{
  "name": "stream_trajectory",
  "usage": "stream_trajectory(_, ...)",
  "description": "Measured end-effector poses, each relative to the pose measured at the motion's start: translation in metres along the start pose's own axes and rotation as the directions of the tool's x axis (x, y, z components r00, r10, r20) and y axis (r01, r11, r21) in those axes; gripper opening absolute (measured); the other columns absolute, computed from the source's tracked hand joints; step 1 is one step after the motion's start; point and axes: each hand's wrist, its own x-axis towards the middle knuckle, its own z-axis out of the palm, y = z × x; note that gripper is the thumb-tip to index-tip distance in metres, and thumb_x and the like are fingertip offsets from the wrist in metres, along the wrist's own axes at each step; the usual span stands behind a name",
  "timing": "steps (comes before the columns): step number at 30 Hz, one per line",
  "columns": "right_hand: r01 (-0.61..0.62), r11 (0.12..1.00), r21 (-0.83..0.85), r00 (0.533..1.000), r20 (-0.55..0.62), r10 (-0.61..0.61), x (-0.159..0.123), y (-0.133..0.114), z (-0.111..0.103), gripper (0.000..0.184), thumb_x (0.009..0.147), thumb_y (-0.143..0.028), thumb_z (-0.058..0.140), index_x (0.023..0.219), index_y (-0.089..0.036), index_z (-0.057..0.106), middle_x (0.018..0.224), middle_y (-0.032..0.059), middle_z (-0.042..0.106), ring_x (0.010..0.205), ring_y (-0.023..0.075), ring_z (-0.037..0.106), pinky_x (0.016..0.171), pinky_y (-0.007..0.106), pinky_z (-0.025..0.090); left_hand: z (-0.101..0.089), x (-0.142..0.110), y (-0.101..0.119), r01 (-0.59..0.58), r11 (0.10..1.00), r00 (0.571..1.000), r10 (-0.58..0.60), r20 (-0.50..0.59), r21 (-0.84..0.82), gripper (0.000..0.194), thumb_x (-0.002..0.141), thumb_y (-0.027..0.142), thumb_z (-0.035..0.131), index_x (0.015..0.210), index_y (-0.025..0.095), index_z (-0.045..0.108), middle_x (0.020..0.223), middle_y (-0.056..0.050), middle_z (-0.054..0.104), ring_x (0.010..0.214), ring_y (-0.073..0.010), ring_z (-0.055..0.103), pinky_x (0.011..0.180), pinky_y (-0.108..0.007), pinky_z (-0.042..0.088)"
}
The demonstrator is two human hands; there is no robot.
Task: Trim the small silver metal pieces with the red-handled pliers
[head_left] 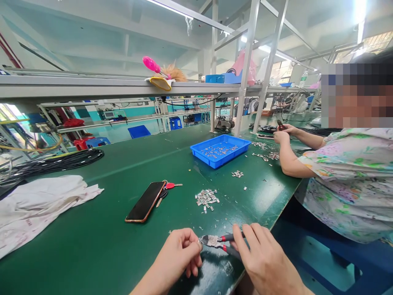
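My right hand [264, 258] grips a pair of red-and-black-handled wire cutters [222, 241], with their steel jaws pointing left. My left hand [179, 254] pinches a small metal piece [200, 244] between its fingertips, right beside the jaws. The jaws partly hide the piece, so I cannot tell whether they are closed on it. A loose pile of small metal pieces [206, 200] lies on the green workbench [101, 213] ahead of my hands, apart from both.
A blue plastic tray [220, 150] holds more metal pieces. A phone [145, 201] and keys [168, 185] lie left of the pile, beyond them a white cloth [37, 209] and black cable coil [52, 164]. A co-worker [346, 164] at right holds dark-handled cutters [280, 125].
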Motion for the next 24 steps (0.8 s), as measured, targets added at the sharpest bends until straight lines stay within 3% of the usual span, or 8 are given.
stream_trajectory(5, -0.079, 0.978, 0.193, 0.993, 0.098, 0.061, -0.003, 0.001, 0.007, 0.013, 0.072, -0.019, 0.063, 0.084, -0.019, 0.061, 0.068, 0.0014, 0.053, 0.062, 0.0183, 0.051, 0.056, 0.032, 0.042, -0.001, 0.000, 0.000, -0.021, 1.000, 1.000, 0.022, 0.016, -0.016, 0.015, 0.077, 0.029, 0.049, 0.073, 0.015, 0.046, 0.055, 0.001, 0.058, 0.044, -0.0069, 0.048, 0.043, -0.016, 0.031)
stream_trajectory(8, -0.124, 0.946, 0.299, 0.983, 0.170, 0.075, -0.003, 0.002, 0.008, 0.015, 0.069, -0.020, 0.070, 0.075, -0.022, 0.056, 0.066, -0.0017, 0.053, 0.058, 0.0161, 0.052, 0.052, 0.029, 0.041, -0.002, 0.000, 0.000, -0.029, 0.998, 0.999, 0.031, 0.035, -0.055, 0.017, 0.077, 0.031, 0.051, 0.073, 0.015, 0.046, 0.057, 0.000, 0.058, 0.045, -0.0067, 0.048, 0.044, -0.017, 0.031)
stream_trajectory(11, -0.098, 0.971, 0.219, 0.991, 0.112, 0.075, 0.000, 0.002, 0.005, 0.011, 0.072, -0.021, 0.065, 0.082, -0.020, 0.060, 0.069, 0.0008, 0.054, 0.062, 0.0188, 0.052, 0.055, 0.032, 0.042, -0.003, 0.000, 0.000, -0.015, 0.996, 0.999, 0.019, 0.043, -0.093, 0.019, 0.077, 0.032, 0.051, 0.073, 0.015, 0.045, 0.057, -0.001, 0.058, 0.045, -0.0068, 0.048, 0.044, -0.017, 0.031)
stream_trajectory(17, -0.040, 0.999, 0.025, 0.999, -0.001, 0.040, 0.005, 0.000, -0.002, 0.030, 0.080, -0.023, 0.052, 0.105, -0.010, 0.062, 0.081, 0.0102, 0.057, 0.075, 0.0258, 0.053, 0.067, 0.042, 0.043, -0.002, 0.000, 0.001, -0.011, 0.998, 0.999, 0.013, 0.033, -0.070, 0.012, 0.075, 0.026, 0.047, 0.072, 0.015, 0.045, 0.056, 0.000, 0.057, 0.044, -0.0065, 0.046, 0.044, -0.017, 0.031)
stream_trajectory(21, -0.030, 1.000, 0.009, 1.000, -0.002, 0.030, 0.001, -0.001, 0.000, 0.030, 0.078, -0.020, 0.052, 0.103, -0.009, 0.063, 0.080, 0.0104, 0.058, 0.073, 0.0262, 0.053, 0.065, 0.042, 0.043, 0.000, 0.000, 0.002, -0.002, 1.000, 1.000, 0.003, 0.022, -0.029, 0.010, 0.074, 0.025, 0.045, 0.071, 0.015, 0.045, 0.054, 0.000, 0.055, 0.044, -0.0062, 0.045, 0.043, -0.017, 0.029)
stream_trajectory(24, -0.085, 0.988, 0.130, 0.994, 0.086, 0.074, -0.001, -0.001, 0.004, 0.016, 0.077, -0.020, 0.056, 0.091, -0.017, 0.064, 0.073, 0.0043, 0.056, 0.065, 0.0221, 0.053, 0.059, 0.037, 0.042, -0.001, 0.000, 0.001, -0.012, 1.000, 0.999, 0.013, 0.030, -0.029, 0.012, 0.076, 0.027, 0.047, 0.072, 0.015, 0.045, 0.056, 0.000, 0.056, 0.044, -0.0063, 0.045, 0.043, -0.017, 0.029)
